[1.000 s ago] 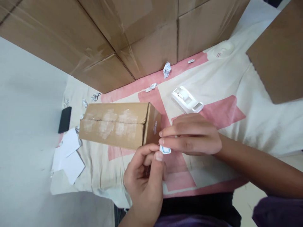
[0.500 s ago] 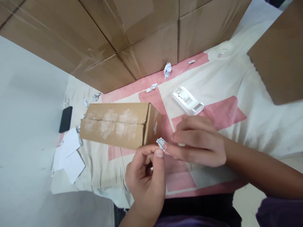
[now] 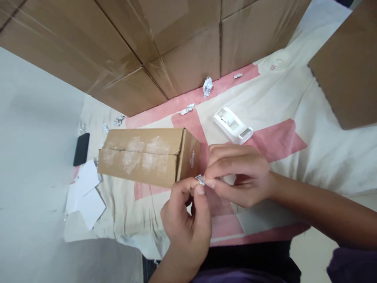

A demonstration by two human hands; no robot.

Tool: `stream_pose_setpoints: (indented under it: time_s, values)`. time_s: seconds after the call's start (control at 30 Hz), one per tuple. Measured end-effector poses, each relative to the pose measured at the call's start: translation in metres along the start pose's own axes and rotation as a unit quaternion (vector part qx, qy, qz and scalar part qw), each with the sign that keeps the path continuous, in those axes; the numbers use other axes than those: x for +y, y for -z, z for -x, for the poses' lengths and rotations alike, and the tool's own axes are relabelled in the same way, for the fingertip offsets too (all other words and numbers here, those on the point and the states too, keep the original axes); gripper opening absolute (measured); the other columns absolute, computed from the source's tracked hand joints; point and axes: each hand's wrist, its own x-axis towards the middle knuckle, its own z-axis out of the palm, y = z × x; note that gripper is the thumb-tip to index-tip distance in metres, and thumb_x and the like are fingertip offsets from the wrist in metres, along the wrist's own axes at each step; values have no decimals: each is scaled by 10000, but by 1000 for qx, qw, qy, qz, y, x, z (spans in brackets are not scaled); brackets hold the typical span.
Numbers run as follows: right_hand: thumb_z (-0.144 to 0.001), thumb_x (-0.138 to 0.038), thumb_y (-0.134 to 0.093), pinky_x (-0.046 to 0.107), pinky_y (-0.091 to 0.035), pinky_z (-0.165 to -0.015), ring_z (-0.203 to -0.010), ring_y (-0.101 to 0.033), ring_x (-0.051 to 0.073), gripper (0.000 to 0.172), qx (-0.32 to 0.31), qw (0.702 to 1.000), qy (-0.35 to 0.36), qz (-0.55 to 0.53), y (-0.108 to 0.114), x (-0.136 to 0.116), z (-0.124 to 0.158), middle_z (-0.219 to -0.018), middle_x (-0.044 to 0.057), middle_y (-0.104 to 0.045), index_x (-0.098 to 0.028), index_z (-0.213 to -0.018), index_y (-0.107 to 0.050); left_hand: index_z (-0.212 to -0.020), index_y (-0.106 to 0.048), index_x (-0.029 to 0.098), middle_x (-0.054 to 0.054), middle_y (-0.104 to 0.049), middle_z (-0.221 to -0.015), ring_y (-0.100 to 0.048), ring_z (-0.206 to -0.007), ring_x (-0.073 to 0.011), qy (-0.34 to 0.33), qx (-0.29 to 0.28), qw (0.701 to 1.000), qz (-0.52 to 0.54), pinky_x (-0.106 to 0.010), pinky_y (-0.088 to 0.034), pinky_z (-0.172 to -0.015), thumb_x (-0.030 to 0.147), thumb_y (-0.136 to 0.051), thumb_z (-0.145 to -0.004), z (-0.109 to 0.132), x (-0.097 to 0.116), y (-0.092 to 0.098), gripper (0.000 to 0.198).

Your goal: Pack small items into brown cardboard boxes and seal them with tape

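A: State of the left hand?
B: Closed in a pinch. Thumb and forefinger grip 1 small white paper slip with a bluish marking.
A: And the right hand?
B: Also pinching. Thumb and forefinger meet at the slip's right-hand edge, so the 2 hands nearly touch.
A: Position of the slip?
B: Held up between the fingertips, in front of the near right corner of the closed cardboard box. The box's top shows whitish patches along the seam. Its end face bears 1 small whitish mark; printed or stuck on, I cannot tell.
A: Surroundings?
B: 1 white tape dispenser lies on the pink-and-cream cloth, just beyond the right hand. 3 crumpled paper scraps lie near the foot of the large cartons behind.
A: Left side?
B: More crumpled bits lie by the box's far end. 1 dark flat object, phone-shaped, lies beyond them, with white sheets overlapping nearer the cloth's edge.
A: Far right?
B: 1 brown cardboard piece, well apart from the hands.
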Motion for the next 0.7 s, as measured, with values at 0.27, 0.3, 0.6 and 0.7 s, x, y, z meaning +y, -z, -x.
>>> stream_pose_setpoints:
  time_s: [0.27, 0.3, 0.6, 0.7]
  values:
    - [-907, -118, -575, 190, -436, -543, -593, -501, 65, 129, 27, 996, -48, -76, 0, -2, -3, -692, -20, -562, -165, -791, -611, -884, -618, 192, 59, -581, -599, -492, -477, -60, -5, 31, 998, -53, -176, -395, -477, 236, -573, -959, 0, 1, -5, 98]
    - [-913, -128, -564, 190, -428, -537, -587, -495, 65, 133, 16, 996, -50, -67, 0, -1, -3, -695, -20, -556, -168, -791, -598, -886, -620, 194, 59, -591, -600, -501, -479, -62, -10, 35, 997, -63, -180, -399, -485, 228, -576, -956, 0, 1, -6, 89]
    - [-829, -190, -515, 267, -373, -534, -570, -421, 124, 138, -82, 991, 33, 98, 8, 4, -2, -640, -25, -453, -215, -695, -495, -917, -598, 218, 45, -640, -673, -546, -504, -81, -162, -59, 968, -184, -214, -414, -529, 194, -538, -960, -14, -12, 8, 79]
    - [-816, -173, -518, 265, -345, -514, -535, -382, 113, 189, -88, 988, 31, 123, 8, 5, -1, -609, -37, -423, -218, -642, -460, -926, -586, 224, 35, -643, -691, -550, -510, -92, -207, -98, 951, -209, -227, -404, -521, 174, -519, -962, -20, -15, 13, 90]
